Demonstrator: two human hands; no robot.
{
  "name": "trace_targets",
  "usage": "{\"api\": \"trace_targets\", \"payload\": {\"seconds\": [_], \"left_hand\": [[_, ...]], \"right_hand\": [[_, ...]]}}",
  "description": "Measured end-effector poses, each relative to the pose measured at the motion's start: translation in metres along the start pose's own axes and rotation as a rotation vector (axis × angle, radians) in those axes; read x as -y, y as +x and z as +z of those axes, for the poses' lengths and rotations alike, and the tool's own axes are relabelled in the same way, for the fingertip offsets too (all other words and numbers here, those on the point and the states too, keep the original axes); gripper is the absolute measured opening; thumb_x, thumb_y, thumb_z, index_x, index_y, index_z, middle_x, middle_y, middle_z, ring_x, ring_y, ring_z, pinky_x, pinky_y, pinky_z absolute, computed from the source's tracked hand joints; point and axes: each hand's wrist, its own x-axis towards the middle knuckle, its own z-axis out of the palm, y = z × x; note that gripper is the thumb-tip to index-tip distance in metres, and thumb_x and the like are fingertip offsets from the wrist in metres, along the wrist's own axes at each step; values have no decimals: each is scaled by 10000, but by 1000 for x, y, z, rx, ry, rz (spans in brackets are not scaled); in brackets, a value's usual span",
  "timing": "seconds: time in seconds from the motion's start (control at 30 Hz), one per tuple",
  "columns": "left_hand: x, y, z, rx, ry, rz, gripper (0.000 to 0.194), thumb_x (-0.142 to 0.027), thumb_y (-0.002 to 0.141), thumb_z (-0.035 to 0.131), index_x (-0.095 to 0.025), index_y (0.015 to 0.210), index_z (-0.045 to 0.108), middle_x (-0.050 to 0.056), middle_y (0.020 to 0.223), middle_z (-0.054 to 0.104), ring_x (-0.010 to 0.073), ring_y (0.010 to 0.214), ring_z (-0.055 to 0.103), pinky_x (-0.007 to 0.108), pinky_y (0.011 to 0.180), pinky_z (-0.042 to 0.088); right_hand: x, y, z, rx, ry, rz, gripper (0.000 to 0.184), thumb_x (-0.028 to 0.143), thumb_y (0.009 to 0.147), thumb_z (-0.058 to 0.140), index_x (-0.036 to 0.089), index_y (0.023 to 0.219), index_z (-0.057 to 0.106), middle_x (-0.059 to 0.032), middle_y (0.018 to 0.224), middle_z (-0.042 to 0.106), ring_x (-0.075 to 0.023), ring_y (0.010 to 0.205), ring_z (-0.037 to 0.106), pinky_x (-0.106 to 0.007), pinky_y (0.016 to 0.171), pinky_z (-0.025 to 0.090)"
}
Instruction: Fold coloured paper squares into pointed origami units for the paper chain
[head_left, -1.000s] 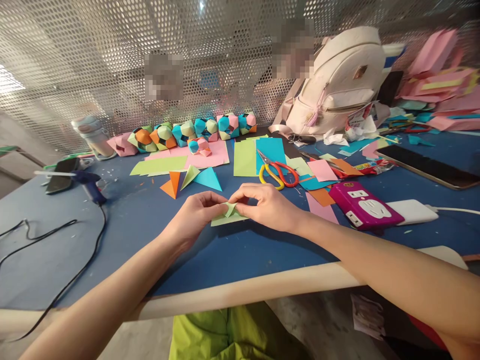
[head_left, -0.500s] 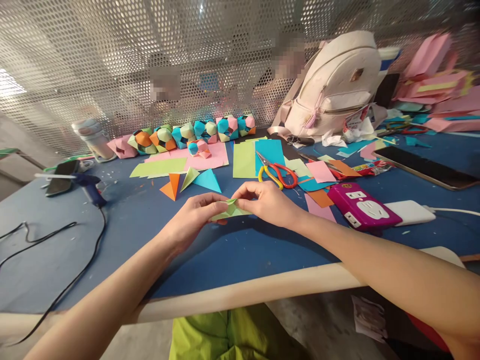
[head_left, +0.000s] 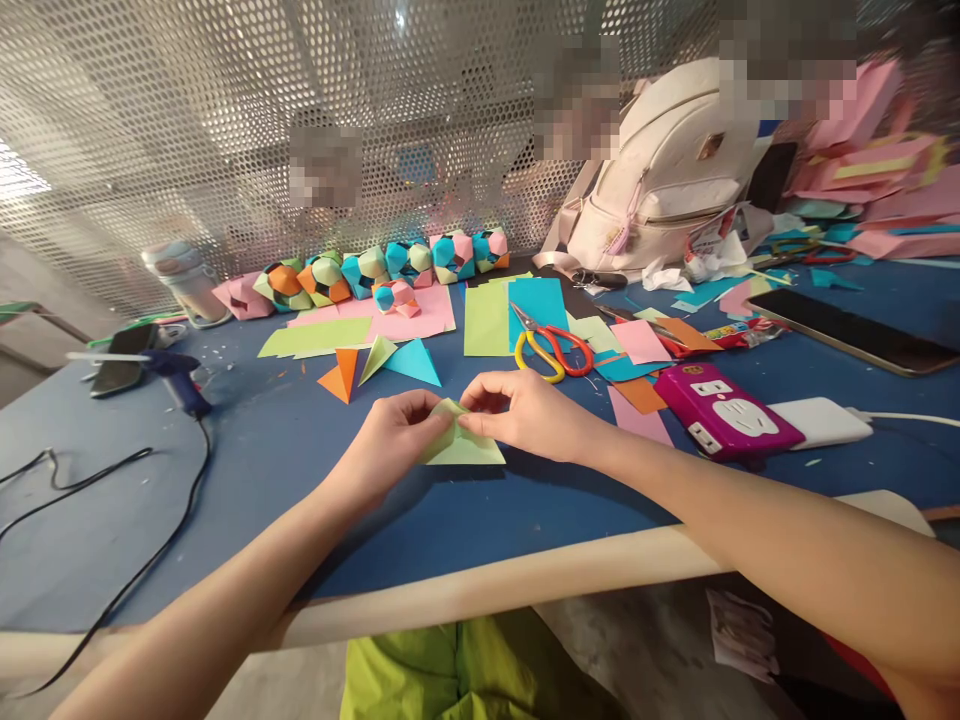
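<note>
Nearside and left of the scissors, pale green paper was in hand.
Fingers of the left hand and right hand pinched it; a folded orange piece lay left of the scissors.

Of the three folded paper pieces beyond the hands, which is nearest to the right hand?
The blue piece, at the right end; the light green piece and orange piece lie farther left.

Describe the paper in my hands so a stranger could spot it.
On the near side of the blue table, find the left hand and right hand. Between them is the pale green paper. Unlike the green folded piece and sheet beyond, it is held.
</note>
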Motion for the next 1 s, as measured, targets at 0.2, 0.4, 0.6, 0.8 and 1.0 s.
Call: {"api": "trace_targets", "payload": {"seconds": [0.2,0.4,0.6,0.8,1.0], "left_hand": [[2,1,2,16,13,16,221,-375,743,635,-155,714,645,-18,642,548,105,590,435,222,523,279],[2,3,0,38,-98,-54,198,-344,684,680,-148,679,650,-20,625,555,96,573,433,225,532,278],[2,4,-1,63,-197,-78,146,-283,634,697,-151,693,677,-10,646,609,106,593,483,232,570,316],[0,1,-1,56,-232,-73,121,-246,612,701,-153,687,682,-5,643,626,111,582,512,240,577,348],[-5,1,-4,131,-321,-113,105,-205,583,685,-150,672,671,12,626,644,139,584,579,260,595,406]], "right_hand": [[-3,-2,2,-66,-137,-146,104,147,797,603,154,696,581,31,634,546,-83,587,464,-207,559,376],[-10,-1,0,-56,-206,-336,106,125,822,592,160,721,588,11,700,573,-92,631,499,-209,603,402],[-13,0,-3,-31,-278,-546,121,76,829,546,171,794,611,-21,762,618,-119,708,557,-228,665,441],[-14,0,-7,-12,-360,-616,155,74,829,514,186,828,622,-43,807,641,-140,753,586,-262,710,475],[-11,-1,-10,3,-342,-647,177,59,820,511,170,855,644,-53,812,657,-137,752,605,-260,706,491]]}}
